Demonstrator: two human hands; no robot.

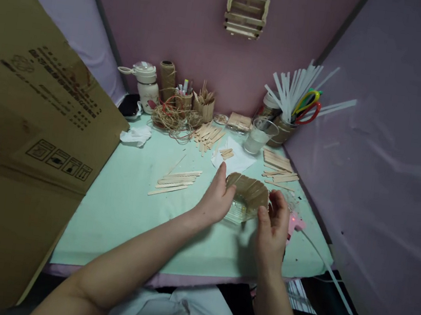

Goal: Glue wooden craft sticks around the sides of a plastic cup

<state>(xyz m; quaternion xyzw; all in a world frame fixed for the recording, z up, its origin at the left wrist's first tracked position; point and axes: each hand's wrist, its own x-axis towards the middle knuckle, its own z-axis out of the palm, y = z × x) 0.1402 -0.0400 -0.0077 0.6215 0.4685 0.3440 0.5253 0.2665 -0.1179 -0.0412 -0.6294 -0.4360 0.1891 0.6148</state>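
Note:
Between my hands is a clear plastic container with wooden craft sticks lining its far wall. Its near side and ribbed base show through as see-through plastic. My left hand grips the left side, thumb toward me and fingers along the outside. On the right side my right hand holds it with curled fingers, partly hidden behind the thumb. Just right of that hand lies a pink hot glue gun with a glowing red light and a glue stick in its back. Several loose craft sticks lie left of the container.
Farther back are a tangle of twine, a plastic cup, a white tissue, more sticks and a pot of glue sticks with scissors. A large cardboard box stands along the left; a bottle stands behind.

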